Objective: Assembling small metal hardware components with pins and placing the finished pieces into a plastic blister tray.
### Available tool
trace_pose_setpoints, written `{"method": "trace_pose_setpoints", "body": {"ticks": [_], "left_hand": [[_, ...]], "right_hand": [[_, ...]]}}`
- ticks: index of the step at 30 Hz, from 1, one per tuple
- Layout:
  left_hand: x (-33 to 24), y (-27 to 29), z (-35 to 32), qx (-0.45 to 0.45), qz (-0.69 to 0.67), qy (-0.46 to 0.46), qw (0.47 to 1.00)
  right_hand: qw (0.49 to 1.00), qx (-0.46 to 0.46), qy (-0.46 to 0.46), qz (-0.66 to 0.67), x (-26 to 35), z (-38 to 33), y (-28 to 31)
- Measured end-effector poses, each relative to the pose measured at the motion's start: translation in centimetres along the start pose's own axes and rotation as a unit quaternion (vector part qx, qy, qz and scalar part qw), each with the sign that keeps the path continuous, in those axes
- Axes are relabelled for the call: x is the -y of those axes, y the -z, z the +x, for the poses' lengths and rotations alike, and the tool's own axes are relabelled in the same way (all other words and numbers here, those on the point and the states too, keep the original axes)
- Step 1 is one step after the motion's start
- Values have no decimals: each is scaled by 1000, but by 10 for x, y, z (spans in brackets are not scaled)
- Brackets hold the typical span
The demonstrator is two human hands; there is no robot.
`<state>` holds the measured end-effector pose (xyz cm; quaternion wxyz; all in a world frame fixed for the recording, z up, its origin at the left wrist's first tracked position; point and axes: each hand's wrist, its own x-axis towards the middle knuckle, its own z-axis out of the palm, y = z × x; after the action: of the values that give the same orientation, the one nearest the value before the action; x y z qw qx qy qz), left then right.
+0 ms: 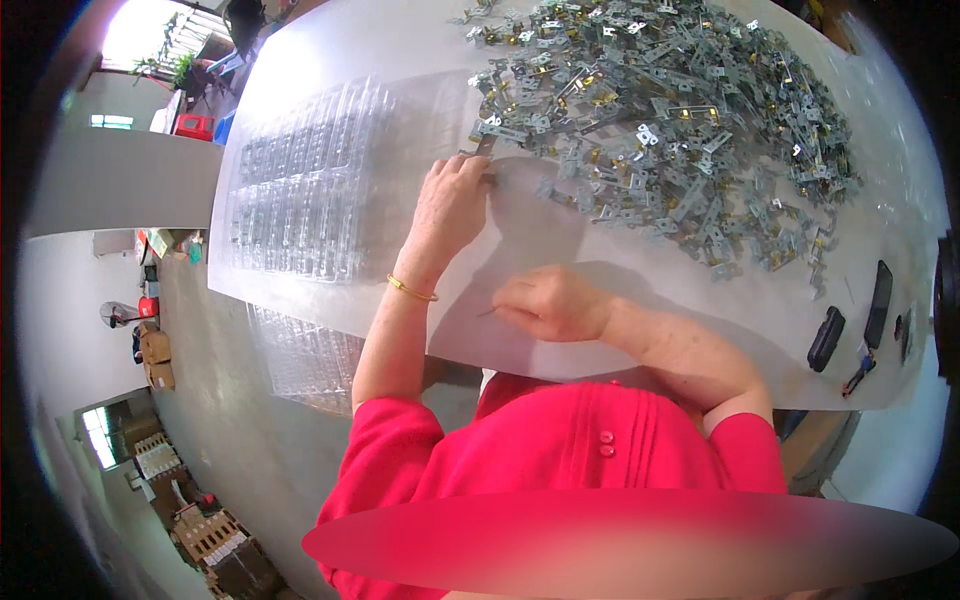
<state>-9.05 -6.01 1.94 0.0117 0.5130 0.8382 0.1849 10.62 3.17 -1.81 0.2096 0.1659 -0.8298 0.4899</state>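
Note:
My left hand (455, 205), with a gold bangle on its wrist, is at the near left edge of a big heap of small metal brackets (690, 150). Its bent fingers close on a small metal bracket (486, 146), partly hidden by the fingertips. Closer to my body, my right hand (548, 303) is curled in a pinch above the table. A thin, dark, narrow piece (487, 313) sticks out leftward from its fingertips; its exact kind is too small to tell. The brackets are silvery, some with brass-coloured parts.
Clear plastic compartment trays (300, 190) lie on the white-covered table (620, 375) at left. More clear trays (305, 350) stand lower, beside the table's near edge. At right lie a black case (826, 339), a dark flat object (879, 300) and a small tool (858, 372).

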Motion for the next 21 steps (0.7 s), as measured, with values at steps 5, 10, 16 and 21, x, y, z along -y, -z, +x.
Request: {"method": "trace_pose_setpoints", "body": {"ticks": [5,10,16,21], "left_hand": [[-7,3,-7,30,-3,-25,999],[-14,5,-3,-12,-41,-10,999],[-41,18,19,-10,-365,85,927],[-64,13,48,3,-673,35,739]], "right_hand": [[999,-6,-17,27,4,3,4],[997,-35,-48,54,9,10,22],[971,-174,-126,107,23,28,68],[939,-288,-161,100,39,37,110]]}}
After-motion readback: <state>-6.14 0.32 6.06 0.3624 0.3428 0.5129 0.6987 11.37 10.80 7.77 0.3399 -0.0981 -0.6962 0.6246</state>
